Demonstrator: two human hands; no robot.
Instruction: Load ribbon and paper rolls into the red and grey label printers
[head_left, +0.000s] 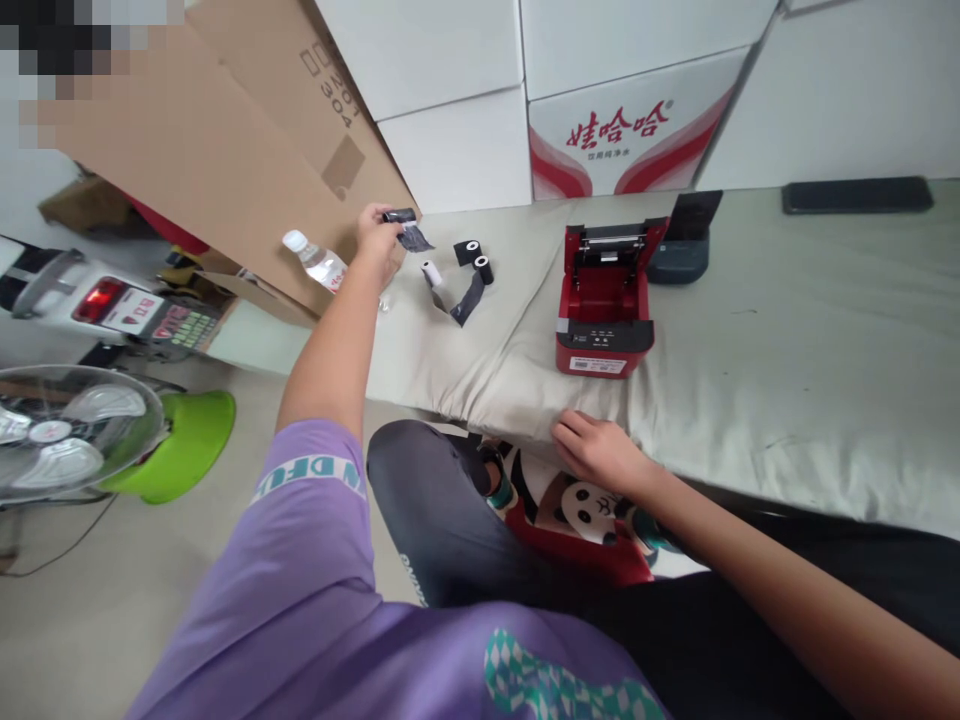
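Observation:
My left hand (377, 232) is closed around a small roll of black ribbon (400, 215), whose loose end hangs to the right. Just right of it, on the cloth, lie a white roll (431, 273) and two black rolls, with a strip of black ribbon (469, 303) trailing between them. A red label printer (604, 300) stands with its lid up, showing an empty red bay. In front of the printer, my right hand (596, 450) rests by the cloth's front edge, its fingers curled with nothing seen in them.
A clear water bottle (319, 262) leans beside my left forearm. Behind the printer is a dark device (679, 255), with a long black object (857, 195) farther right. White boxes (457, 150) line the back, and a big cardboard sheet (285, 130) stands left. A fan (67, 430) is on the floor.

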